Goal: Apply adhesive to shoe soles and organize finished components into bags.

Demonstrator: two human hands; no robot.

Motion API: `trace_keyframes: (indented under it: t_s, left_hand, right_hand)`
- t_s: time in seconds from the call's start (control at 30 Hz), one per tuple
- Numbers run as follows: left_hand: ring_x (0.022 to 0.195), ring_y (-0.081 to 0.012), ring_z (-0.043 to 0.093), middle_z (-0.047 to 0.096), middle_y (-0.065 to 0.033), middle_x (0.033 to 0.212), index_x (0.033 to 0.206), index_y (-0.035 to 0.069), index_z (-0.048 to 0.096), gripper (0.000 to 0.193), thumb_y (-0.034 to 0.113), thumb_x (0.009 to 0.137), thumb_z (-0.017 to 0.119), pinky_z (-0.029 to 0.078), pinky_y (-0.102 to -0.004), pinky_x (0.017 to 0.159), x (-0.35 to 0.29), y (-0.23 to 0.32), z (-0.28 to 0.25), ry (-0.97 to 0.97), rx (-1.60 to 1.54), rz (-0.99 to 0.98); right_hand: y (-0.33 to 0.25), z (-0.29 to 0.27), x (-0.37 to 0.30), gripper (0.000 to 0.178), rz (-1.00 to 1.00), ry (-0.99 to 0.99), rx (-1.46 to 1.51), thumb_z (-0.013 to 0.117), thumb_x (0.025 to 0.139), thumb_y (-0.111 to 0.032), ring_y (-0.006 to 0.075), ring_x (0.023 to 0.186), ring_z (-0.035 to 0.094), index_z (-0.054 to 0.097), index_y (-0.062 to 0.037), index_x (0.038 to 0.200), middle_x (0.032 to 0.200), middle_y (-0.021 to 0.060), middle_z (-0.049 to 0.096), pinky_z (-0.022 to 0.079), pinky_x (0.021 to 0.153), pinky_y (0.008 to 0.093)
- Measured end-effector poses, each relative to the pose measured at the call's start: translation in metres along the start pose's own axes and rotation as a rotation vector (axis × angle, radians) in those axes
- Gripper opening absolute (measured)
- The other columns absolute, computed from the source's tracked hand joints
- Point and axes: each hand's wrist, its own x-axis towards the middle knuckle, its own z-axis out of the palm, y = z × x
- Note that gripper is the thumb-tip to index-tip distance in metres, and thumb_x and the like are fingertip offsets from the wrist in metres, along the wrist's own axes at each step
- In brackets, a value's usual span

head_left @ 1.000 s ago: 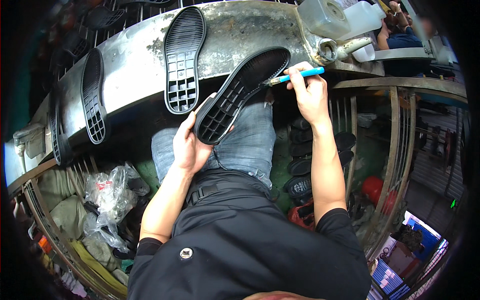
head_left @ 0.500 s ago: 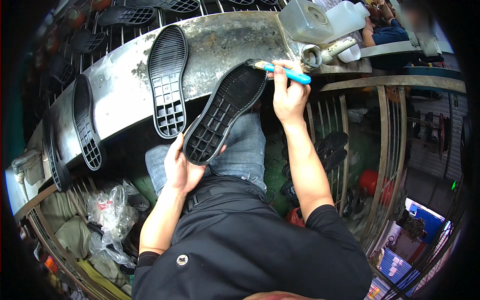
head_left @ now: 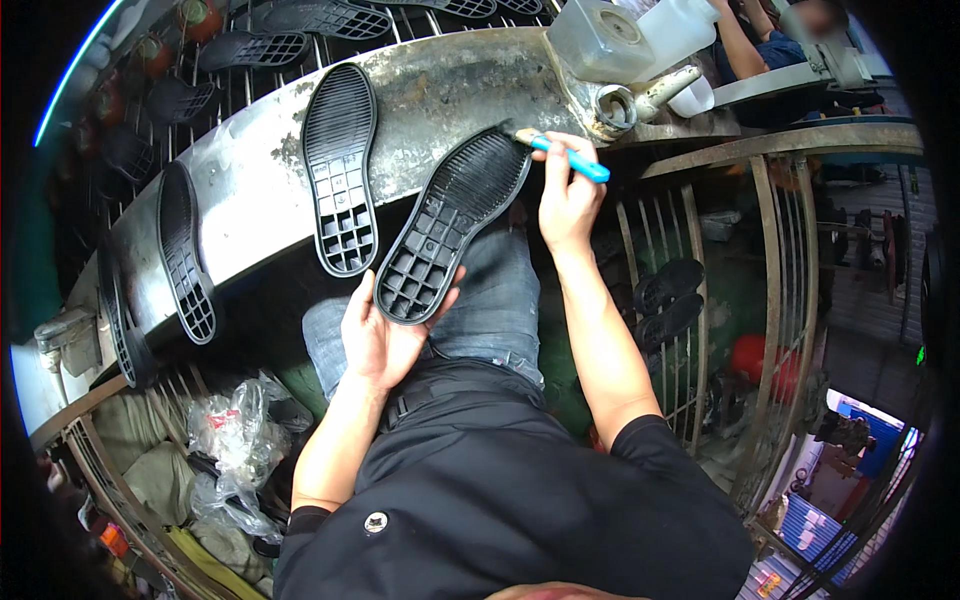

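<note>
A black shoe sole slants across my lap, its ribbed toe end resting at the bench edge. My left hand is closed around its heel end, the one with the square grid. In my right hand is a paintbrush with a blue handle, gripped between thumb and fingers. Its dark bristles meet the inner toe edge of the sole. Just left of it, a second black sole lies on the metal bench, its heel overhanging the near edge.
More soles lie along the bench to the left, and others on a rack beyond. At the far right stand a clear square container, a white bottle and a crusted pot. Another person's arm shows behind them.
The brush has shifted slightly along the toe of the sole, and its handle tilts more steeply. My left hand keeps its hold on the heel. The whole view has shifted a little.
</note>
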Motion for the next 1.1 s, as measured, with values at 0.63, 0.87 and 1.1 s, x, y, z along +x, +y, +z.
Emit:
trace_keyframes:
  t_s: [0.63,0.87,1.1]
  left_hand:
    - [0.143,-0.0358,0.057,0.058,-0.0202,0.156,0.159,0.001,0.048,0.066,0.048,0.115,0.033,0.038,-0.0552,0.126,-0.005,-0.005,-0.045,-0.15,-0.16,0.013]
    - [0.148,-0.034,0.053,0.048,-0.0178,0.166,0.169,0.003,0.033,0.064,0.041,0.117,0.032,0.047,-0.0557,0.12,-0.008,-0.005,-0.017,-0.022,0.227,0.148]
    - [0.149,-0.0339,0.053,0.047,-0.0179,0.167,0.168,0.001,0.033,0.065,0.042,0.117,0.034,0.046,-0.0567,0.121,-0.009,0.002,-0.008,-0.053,0.345,0.185]
  right_hand:
    - [-0.108,-0.02,-0.092,0.022,-0.322,-0.758,0.211,0.079,0.087,-0.02,0.032,0.094,0.071,0.078,-0.0079,0.106,0.092,0.0088,0.074,0.053,0.099,0.0477]
    - [-0.069,-0.035,-0.028,0.012,0.065,-0.654,0.025,0.074,0.096,-0.012,0.0263,0.076,0.071,0.072,-0.0017,0.092,0.081,0.0106,0.071,0.054,0.071,0.0369]
    - [-0.032,-0.046,0.016,0.019,-0.001,-0.494,-0.235,0.071,0.103,-0.02,0.0318,0.081,0.075,0.07,-0.002,0.097,0.086,0.0151,0.074,0.056,0.074,0.0391]
